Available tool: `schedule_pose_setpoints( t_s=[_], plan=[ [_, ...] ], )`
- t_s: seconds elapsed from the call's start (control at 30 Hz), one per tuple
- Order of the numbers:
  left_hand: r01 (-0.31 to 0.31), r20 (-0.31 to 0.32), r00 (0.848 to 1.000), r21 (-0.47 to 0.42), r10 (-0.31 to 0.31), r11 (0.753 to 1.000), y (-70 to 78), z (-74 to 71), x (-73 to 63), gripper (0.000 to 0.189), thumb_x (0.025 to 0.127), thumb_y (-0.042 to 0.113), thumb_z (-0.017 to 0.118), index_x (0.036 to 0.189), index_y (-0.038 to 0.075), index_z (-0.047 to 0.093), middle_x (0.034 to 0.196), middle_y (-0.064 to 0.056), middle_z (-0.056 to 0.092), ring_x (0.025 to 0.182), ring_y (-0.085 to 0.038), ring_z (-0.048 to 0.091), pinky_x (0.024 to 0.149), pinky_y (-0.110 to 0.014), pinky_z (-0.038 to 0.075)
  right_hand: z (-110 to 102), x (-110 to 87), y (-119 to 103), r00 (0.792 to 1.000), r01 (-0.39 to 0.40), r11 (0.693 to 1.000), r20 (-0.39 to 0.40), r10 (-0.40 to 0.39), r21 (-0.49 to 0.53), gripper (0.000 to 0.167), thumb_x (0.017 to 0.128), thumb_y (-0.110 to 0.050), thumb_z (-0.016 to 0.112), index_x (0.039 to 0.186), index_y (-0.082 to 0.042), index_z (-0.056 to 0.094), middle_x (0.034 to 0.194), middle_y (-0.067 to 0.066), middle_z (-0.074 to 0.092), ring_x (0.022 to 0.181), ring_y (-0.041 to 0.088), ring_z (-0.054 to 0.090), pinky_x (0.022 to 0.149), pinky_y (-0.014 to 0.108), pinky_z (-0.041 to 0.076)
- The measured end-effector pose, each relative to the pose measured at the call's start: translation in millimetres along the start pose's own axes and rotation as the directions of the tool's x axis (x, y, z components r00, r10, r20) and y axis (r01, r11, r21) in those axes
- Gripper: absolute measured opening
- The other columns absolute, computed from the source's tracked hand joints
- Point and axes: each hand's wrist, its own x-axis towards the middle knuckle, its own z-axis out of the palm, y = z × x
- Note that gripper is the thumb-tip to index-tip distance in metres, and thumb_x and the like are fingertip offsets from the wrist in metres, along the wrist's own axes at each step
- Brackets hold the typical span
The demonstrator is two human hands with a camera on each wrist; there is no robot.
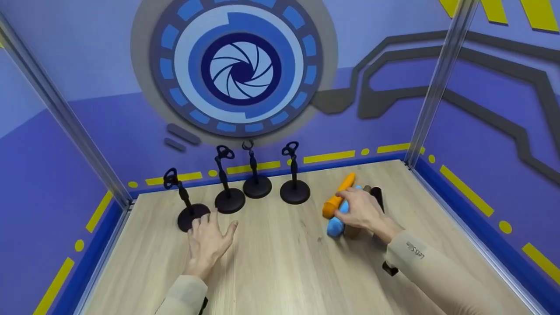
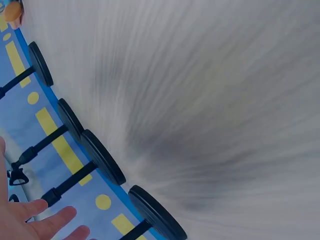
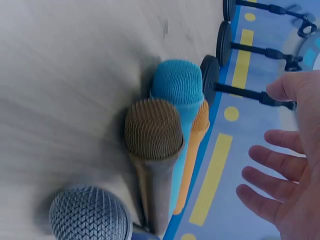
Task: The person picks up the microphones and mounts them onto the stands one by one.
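Note:
My right hand [image 1: 361, 210] hovers over a row of microphones at the table's right, its fingertips close over the orange microphone [image 1: 333, 205]. Beside that one lie a blue microphone [image 1: 336, 226] and a brown microphone [image 3: 154, 131]. A microphone with a grey mesh head [image 3: 90, 214] is nearest the camera in the right wrist view. That view shows the right fingers loosely bent, with nothing between them and the thumb. At left, my left hand [image 1: 209, 240] has its fingers spread, the fingertips overlapping the round base of the leftmost black microphone stand [image 1: 188, 216] in the head view.
Three more black microphone stands, [image 1: 230, 201] in the left middle, a second stand [image 1: 257, 187] and a third stand [image 1: 295, 191], stand along the back. Blue and purple printed walls [image 1: 372, 131] enclose the wooden table [image 1: 280, 262], with metal posts [image 1: 437, 83] at the corners.

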Motion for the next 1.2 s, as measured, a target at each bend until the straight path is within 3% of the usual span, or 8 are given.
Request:
schedule_pose_setpoints(
  t_s=[0.23,0.43,0.83,1.13,1.2],
  plan=[
    [0.021,0.017,1.000,-0.042,-0.020,0.999,-9.5,-2.9,1.0,0.075,0.108,0.057,0.066,0.157,0.001,0.058,0.151,-0.030,0.068,0.138,-0.055,0.062,0.111,-0.073,0.052,-8.5,-5.0,21.4,1.000,0.004,1.000,-0.021,-0.004,0.014,0.044,0.095,-0.027,0.084,0.131,-0.003,0.079,0.127,0.017,0.081,0.114,0.039,0.076,0.100,0.060,0.062],
    [0.033,0.006,0.999,-0.071,-0.033,0.997,-19.7,-15.8,10.3,0.065,0.110,0.051,0.066,0.151,0.000,0.060,0.143,-0.030,0.071,0.134,-0.054,0.063,0.113,-0.068,0.052,-13.5,-8.0,37.1,0.999,-0.006,1.000,-0.038,0.006,-0.006,0.036,0.096,-0.023,0.083,0.127,-0.005,0.080,0.121,0.019,0.080,0.110,0.041,0.076,0.097,0.061,0.063],
    [0.134,0.051,0.990,-0.061,-0.131,0.989,-44.7,-28.4,29.1,0.070,0.114,0.052,0.057,0.157,-0.003,0.055,0.155,-0.035,0.062,0.143,-0.057,0.059,0.118,-0.070,0.049,-16.5,-19.8,63.7,0.998,-0.028,0.999,-0.052,0.026,-0.032,0.023,0.094,-0.008,0.076,0.116,-0.004,0.081,0.108,0.017,0.079,0.095,0.038,0.078,0.085,0.059,0.064],
    [0.207,-0.005,0.978,-0.092,-0.208,0.974,-62.7,-36.7,43.4,0.065,0.114,0.045,0.057,0.148,-0.010,0.057,0.146,-0.041,0.064,0.137,-0.064,0.058,0.115,-0.073,0.046,-17.8,-34.4,85.4,0.999,-0.017,0.999,-0.043,0.015,-0.032,0.024,0.091,0.002,0.072,0.113,-0.003,0.081,0.110,0.019,0.079,0.107,0.045,0.078,0.095,0.063,0.062],
    [0.237,0.002,0.971,-0.054,-0.237,0.970,-68.0,-38.5,45.4,0.067,0.114,0.047,0.054,0.148,-0.010,0.057,0.145,-0.041,0.064,0.135,-0.065,0.057,0.111,-0.075,0.048,-17.0,-37.9,89.6,1.000,-0.015,0.999,-0.023,0.014,-0.036,0.027,0.089,0.002,0.073,0.115,-0.002,0.079,0.111,0.019,0.078,0.105,0.044,0.078,0.094,0.062,0.062]
  ],
)
